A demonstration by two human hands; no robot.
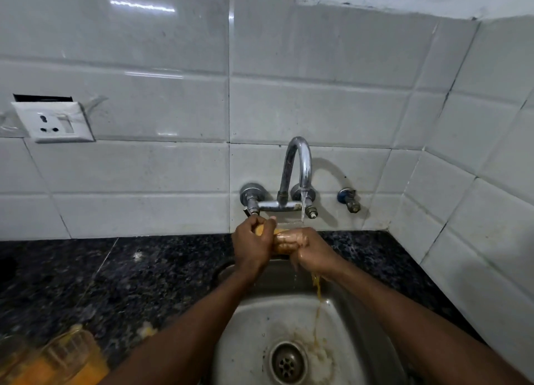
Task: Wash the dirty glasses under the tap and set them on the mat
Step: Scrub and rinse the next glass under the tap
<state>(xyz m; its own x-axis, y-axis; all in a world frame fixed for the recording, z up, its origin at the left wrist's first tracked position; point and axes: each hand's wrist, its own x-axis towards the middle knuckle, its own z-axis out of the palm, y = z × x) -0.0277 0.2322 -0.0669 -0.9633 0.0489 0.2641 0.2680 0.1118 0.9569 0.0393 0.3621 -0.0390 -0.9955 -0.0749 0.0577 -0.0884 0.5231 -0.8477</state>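
Both hands hold one dirty glass (279, 241) sideways under the running tap (300, 167), above the back rim of the steel sink (254, 321). My left hand (252, 245) wraps its base end, which shows orange residue. My right hand (306, 247) covers the other end, fingers seemingly inside the glass. Water falls from the spout onto my right hand and orange-tinted water runs off it down to the drain (288, 363). More dirty glasses (69, 355) with orange residue stand blurred on the counter at the lower left. No mat is in view.
Dark speckled granite counter (130, 277) surrounds the sink. Two tap handles (250, 196) and a separate valve (350, 200) sit on the white tiled wall. A wall socket (53, 122) is at the left. The tiled side wall closes in on the right.
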